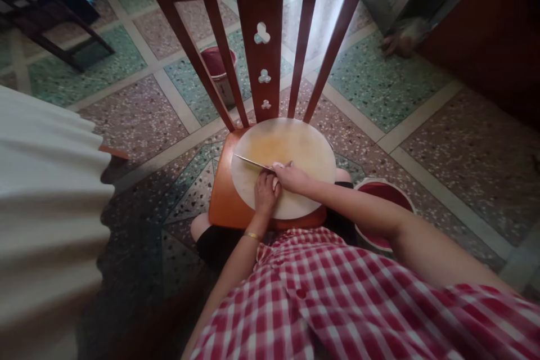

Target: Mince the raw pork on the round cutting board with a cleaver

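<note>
A round pale cutting board point(295, 149) lies on the seat of a wooden chair point(223, 197). My right hand point(291, 175) is closed round the handle of a knife point(252, 162), whose thin blade points left across the board. My left hand point(265, 194), with a gold bangle on its wrist, rests curled on the board's near edge, just under the knife handle and touching the right hand. Whatever lies under its fingers is hidden. The board's middle has a yellowish stain.
The slatted chair back point(264, 39) rises behind the board. A red bowl point(382, 191) sits on the terrazzo floor right of the chair, a small red and white bucket point(217, 70) beyond the slats. White cloth point(46, 202) fills the left.
</note>
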Available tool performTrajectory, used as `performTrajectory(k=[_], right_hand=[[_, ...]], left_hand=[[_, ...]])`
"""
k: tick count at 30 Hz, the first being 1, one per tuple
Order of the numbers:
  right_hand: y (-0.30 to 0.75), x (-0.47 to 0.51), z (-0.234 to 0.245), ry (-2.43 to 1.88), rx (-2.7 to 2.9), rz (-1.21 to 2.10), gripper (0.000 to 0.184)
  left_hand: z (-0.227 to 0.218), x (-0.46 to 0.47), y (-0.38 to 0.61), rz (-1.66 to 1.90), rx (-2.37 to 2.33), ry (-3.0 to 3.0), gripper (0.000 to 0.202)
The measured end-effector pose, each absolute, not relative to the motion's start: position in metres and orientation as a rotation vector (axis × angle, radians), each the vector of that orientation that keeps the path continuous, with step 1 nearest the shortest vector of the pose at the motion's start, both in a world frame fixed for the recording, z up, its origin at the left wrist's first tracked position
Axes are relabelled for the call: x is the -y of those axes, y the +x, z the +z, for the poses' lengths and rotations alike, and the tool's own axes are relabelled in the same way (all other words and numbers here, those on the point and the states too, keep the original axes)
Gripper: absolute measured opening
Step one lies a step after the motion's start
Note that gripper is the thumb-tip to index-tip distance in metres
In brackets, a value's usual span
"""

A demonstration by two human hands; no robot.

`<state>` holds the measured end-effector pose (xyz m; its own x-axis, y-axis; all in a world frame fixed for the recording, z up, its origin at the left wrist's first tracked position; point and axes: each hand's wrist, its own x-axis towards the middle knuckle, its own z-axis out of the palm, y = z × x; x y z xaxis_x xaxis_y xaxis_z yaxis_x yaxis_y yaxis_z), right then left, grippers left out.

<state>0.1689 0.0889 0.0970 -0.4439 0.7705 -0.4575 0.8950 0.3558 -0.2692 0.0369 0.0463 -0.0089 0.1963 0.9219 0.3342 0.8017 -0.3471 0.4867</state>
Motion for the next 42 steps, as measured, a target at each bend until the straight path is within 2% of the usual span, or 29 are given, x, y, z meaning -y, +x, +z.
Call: performTrajectory(k=[2, 7, 15, 24, 33, 42], right_hand=[[0.195, -0.070, 0.097, 1.523, -2.376, -0.719, 0.041], [0.245, -0.043, 0.098, 1.684, -2.179, -0.631, 0.028], [0.231, -0.048, 0.115, 1.800, -2.264, -0.621, 0.025], [0.235, -0.007, 0.112, 1.723, -2.051, -0.666, 0.024], [0.178, -0.057, 0.090, 1.681, -2.258, -0.670, 0.040], [0.233, -0.021, 0.101, 1.742, -2.122, -0.675, 0.024]], left_hand=[[-0.009, -0.047, 0.038, 0.897, -1.683, 2.245, 0.035], [-0.005, -0.044, 0.033, 0.844, -1.650, 2.240, 0.034], [-0.001, -0.025, 0.014, 0.901, -1.573, 2.298, 0.044], [-0.005, -0.029, 0.016, 0.901, -1.544, 2.290, 0.032], [-0.013, -0.032, 0.016, 0.903, -1.540, 2.332, 0.036], [-0.002, -0.029, 0.017, 0.906, -1.543, 2.269, 0.037]])
